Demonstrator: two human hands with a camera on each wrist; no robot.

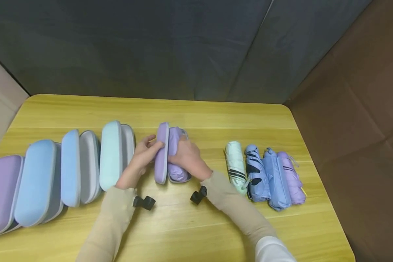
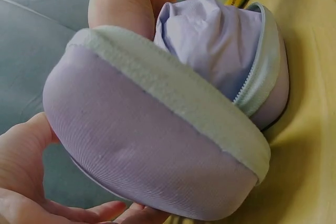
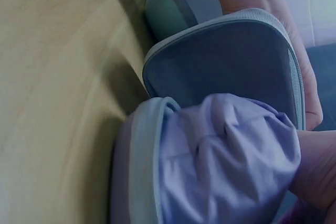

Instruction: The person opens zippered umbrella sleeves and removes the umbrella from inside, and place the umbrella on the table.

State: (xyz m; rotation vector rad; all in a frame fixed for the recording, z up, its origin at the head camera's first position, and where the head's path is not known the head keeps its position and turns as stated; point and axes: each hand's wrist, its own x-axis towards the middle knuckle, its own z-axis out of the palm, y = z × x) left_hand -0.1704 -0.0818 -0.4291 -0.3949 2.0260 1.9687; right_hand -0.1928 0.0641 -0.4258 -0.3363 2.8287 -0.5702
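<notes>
A small purple zip case (image 1: 161, 156) stands unzipped near the middle of the table, its lid tilted up on the left. My left hand (image 1: 143, 154) holds that lid, thumb on one side and fingers spread along its outer face. In the case's other half lies a folded purple umbrella (image 1: 178, 173), its wrinkled cloth bulging above the zip edge (image 2: 252, 80). My right hand (image 1: 188, 156) grips the umbrella from above, with the thumb on its left side. Grey lining (image 3: 220, 66) shows inside the lid in the right wrist view.
To the left stand a mint case (image 1: 110, 156), a narrow blue case (image 1: 70, 167), a wider blue case (image 1: 34, 182) and a large purple case (image 1: 1, 194). At right lie a mint umbrella (image 1: 235, 160), two blue umbrellas (image 1: 276, 182) and another purple umbrella (image 1: 293, 180).
</notes>
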